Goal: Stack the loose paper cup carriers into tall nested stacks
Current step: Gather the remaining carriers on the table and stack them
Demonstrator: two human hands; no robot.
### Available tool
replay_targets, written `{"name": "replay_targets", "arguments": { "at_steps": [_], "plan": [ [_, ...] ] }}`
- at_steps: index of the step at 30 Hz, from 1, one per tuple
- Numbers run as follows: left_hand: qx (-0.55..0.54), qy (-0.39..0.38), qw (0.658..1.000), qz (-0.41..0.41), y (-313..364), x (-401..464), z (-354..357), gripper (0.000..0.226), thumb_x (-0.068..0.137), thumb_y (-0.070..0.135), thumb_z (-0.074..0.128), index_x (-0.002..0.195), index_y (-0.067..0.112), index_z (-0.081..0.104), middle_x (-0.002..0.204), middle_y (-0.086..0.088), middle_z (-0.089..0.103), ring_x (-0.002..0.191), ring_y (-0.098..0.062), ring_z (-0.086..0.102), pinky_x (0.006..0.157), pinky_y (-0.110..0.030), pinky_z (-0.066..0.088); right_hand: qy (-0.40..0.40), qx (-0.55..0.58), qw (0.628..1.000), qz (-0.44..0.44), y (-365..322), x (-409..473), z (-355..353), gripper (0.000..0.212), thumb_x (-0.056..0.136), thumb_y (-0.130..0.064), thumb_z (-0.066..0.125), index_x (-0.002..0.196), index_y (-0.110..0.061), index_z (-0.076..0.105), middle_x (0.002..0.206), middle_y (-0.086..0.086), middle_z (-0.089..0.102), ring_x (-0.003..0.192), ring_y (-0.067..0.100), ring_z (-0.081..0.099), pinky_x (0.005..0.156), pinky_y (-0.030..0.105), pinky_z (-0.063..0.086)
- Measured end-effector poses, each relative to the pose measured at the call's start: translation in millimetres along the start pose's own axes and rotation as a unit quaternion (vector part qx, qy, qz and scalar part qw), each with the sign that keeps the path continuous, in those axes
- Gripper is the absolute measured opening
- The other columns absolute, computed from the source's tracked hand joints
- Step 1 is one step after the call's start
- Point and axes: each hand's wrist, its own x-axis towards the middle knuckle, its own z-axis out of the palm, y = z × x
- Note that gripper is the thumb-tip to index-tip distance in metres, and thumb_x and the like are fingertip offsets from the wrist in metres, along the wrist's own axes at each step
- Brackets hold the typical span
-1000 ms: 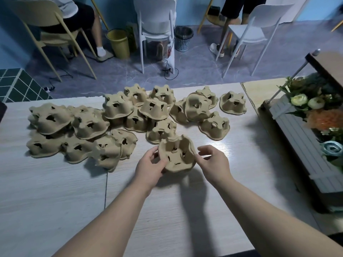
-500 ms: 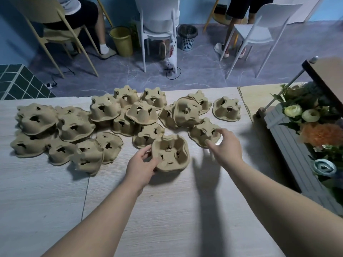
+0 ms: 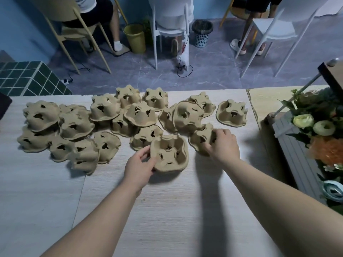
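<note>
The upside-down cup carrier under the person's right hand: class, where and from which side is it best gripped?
Grip the upside-down cup carrier from above, fingers around its raised cup domes, as the right hand does. Its flared rim lies flat on the table, offering little edge to get under. The left hand holds the open-side-up carrier.

Pale wooden table (image 3: pixel 167 210) bears carriers (image 3: pixel 74 125) (loosely heaped).

flower box (image 3: pixel 289 145) right; yellow bucket (image 3: pixel 135 38), mesh bin (image 3: pixel 202 33) (on floor).
</note>
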Motion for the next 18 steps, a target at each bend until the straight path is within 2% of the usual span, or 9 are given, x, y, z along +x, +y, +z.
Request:
{"name": "replay_targets", "arguments": {
  "at_steps": [6, 10, 13, 15, 18],
  "plan": [
    [0.005, 0.002, 1.0, 0.0, 2.8, -1.6, 5.0, 0.045, 0.091, 0.002, 0.062, 0.128, 0.028, 0.058, 0.107, 0.016, 0.065, 0.093, 0.001, 0.063, 0.07, -0.025, 0.057, -0.008, -0.006, 0.999, 0.031, 8.1, -10.4, -2.5, 0.045, 0.076, -0.036, 0.063, 0.112, -0.012, 0.051, 0.114, 0.008, 0.049, 0.106, 0.031, 0.044, 0.085, 0.039, 0.041],
    [0.017, 0.006, 1.0, -0.004, 3.3, -0.9, 4.4, 0.047, 0.09, 0.003, 0.063, 0.131, 0.025, 0.059, 0.112, 0.012, 0.066, 0.099, -0.004, 0.064, 0.078, -0.033, 0.058, 0.0, 0.02, 0.999, 0.042, 9.6, -14.7, -7.1, 0.04, 0.073, -0.039, 0.064, 0.104, -0.016, 0.053, 0.108, 0.004, 0.05, 0.101, 0.027, 0.049, 0.076, 0.035, 0.041],
    [0.028, 0.008, 1.0, -0.004, 3.2, -0.6, 3.4, 0.048, 0.09, 0.005, 0.063, 0.131, 0.027, 0.059, 0.12, 0.008, 0.066, 0.106, -0.009, 0.063, 0.081, -0.036, 0.058, 0.017, 0.095, 0.994, 0.045, 8.7, -18.4, -12.0, 0.03, 0.073, -0.034, 0.066, 0.095, -0.019, 0.051, 0.1, -0.001, 0.049, 0.086, 0.02, 0.05, 0.068, 0.031, 0.036],
    [0.033, 0.01, 0.999, -0.001, 4.0, -1.2, 3.2, 0.048, 0.09, 0.005, 0.063, 0.131, 0.028, 0.059, 0.12, 0.008, 0.065, 0.107, -0.009, 0.061, 0.08, -0.034, 0.057, 0.011, 0.171, 0.984, 0.048, 9.1, -22.7, -13.5, 0.027, 0.075, -0.029, 0.066, 0.097, -0.02, 0.054, 0.1, -0.004, 0.054, 0.085, 0.017, 0.055, 0.068, 0.03, 0.037],
    [0.037, 0.01, 0.999, 0.0, 4.3, -1.9, 3.2, 0.048, 0.09, 0.004, 0.062, 0.133, 0.027, 0.058, 0.121, 0.006, 0.064, 0.106, -0.008, 0.061, 0.085, -0.039, 0.057, -0.024, 0.288, 0.954, 0.084, 17.6, -28.6, -9.6, 0.025, 0.077, -0.023, 0.065, 0.101, -0.021, 0.061, 0.102, -0.01, 0.063, 0.093, 0.012, 0.062, 0.082, 0.033, 0.047]
  ]
}}
